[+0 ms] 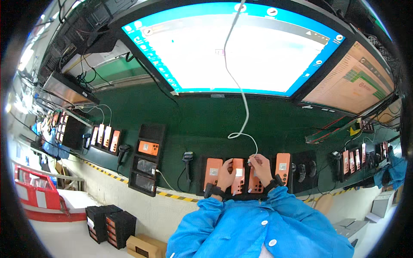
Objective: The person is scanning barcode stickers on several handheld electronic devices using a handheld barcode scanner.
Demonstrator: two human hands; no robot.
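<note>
Several orange phones lie in a row in a black tray in front of me, backs up with white labels. My left hand [226, 175] curls its fingers at the edge of the second phone [238, 184], next to the leftmost phone [212, 172]. Over the top of the third phone [255, 185], my right hand [261, 168] pinches the end of a white cable [246, 114] that hangs down across the monitor. Its plug is mostly hidden by my fingers, so whether it sits in a port does not show. The rightmost phone [282, 167] lies untouched beside that hand.
A large monitor [206, 51] and a smaller screen [350, 81] stand behind the green bench. Left of the phones are a handheld scanner [187, 159] and a black tray [150, 129] holding one orange phone. More phones on cables stand at both sides. Black crates [120, 230] sit below left.
</note>
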